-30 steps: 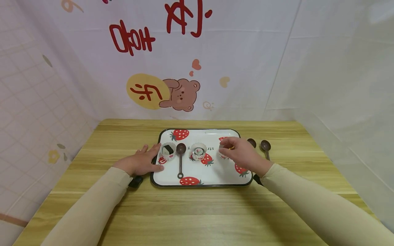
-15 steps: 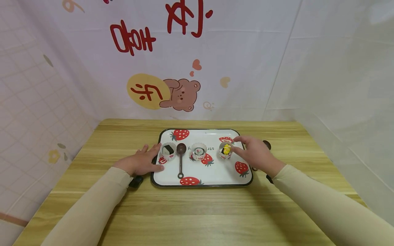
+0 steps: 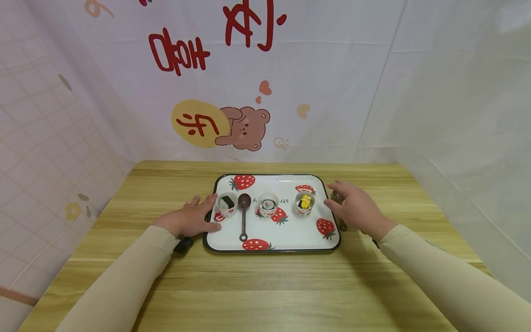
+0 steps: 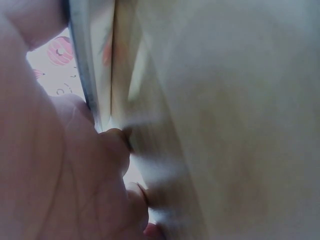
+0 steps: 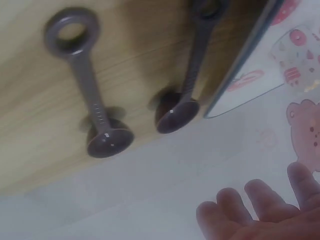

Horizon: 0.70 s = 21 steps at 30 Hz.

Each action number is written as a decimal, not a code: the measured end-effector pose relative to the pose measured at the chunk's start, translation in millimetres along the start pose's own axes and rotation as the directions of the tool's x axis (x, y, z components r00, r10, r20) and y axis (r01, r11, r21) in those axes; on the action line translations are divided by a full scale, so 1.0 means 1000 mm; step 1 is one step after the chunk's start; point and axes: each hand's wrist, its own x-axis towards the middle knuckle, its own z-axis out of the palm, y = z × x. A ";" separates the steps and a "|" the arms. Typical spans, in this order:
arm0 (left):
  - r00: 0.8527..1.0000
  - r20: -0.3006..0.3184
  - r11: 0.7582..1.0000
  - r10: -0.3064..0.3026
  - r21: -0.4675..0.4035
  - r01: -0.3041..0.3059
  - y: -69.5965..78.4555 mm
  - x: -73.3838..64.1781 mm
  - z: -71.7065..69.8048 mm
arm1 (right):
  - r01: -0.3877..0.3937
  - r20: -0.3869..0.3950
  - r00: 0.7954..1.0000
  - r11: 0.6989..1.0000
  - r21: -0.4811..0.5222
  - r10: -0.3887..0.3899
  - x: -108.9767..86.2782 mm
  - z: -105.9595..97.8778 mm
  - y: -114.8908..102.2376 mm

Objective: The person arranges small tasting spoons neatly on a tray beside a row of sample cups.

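Observation:
My left hand [image 3: 188, 219] rests with spread fingers on the left rim of a white strawberry-print tray [image 3: 286, 235]. My right hand [image 3: 357, 208] holds nothing; it hovers just off the tray's right edge with fingers loosely extended, above a brown measuring spoon [image 3: 338, 197]. Three small scallop-edged cups stand in a row on the tray. The left cup [image 3: 227, 213] holds a rice ball with a black strip [image 3: 226, 202]. In the middle cup [image 3: 267, 212] is a round sushi roll [image 3: 268, 204]. A yellow-topped sushi piece [image 3: 305, 201] sits in the right cup [image 3: 304, 211].
Another measuring spoon [image 3: 244, 214] lies upright on the tray between the left and middle cups. In the right wrist view, two measuring spoons, one farther out [image 5: 92, 90] and one nearer the tray [image 5: 196, 60], lie on the wooden table. A printed curtain [image 3: 332, 92] hangs behind the table.
My right hand has drawn back to the right from over the right cup, past the tray's edge, uncovering the yellow-topped sushi piece in that cup. The left hand has stayed put.

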 end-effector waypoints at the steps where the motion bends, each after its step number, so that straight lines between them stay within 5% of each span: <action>1: 1.000 -0.001 1.000 0.003 -0.001 -0.003 0.000 0.000 0.000 | 0.003 -0.003 1.000 1.000 -0.011 -0.004 0.000 0.000 0.002; 21: 1.000 0.001 1.000 0.004 -0.001 -0.004 -0.001 0.000 0.001 | -0.017 0.023 1.000 0.986 -0.165 0.021 -0.012 -0.005 0.040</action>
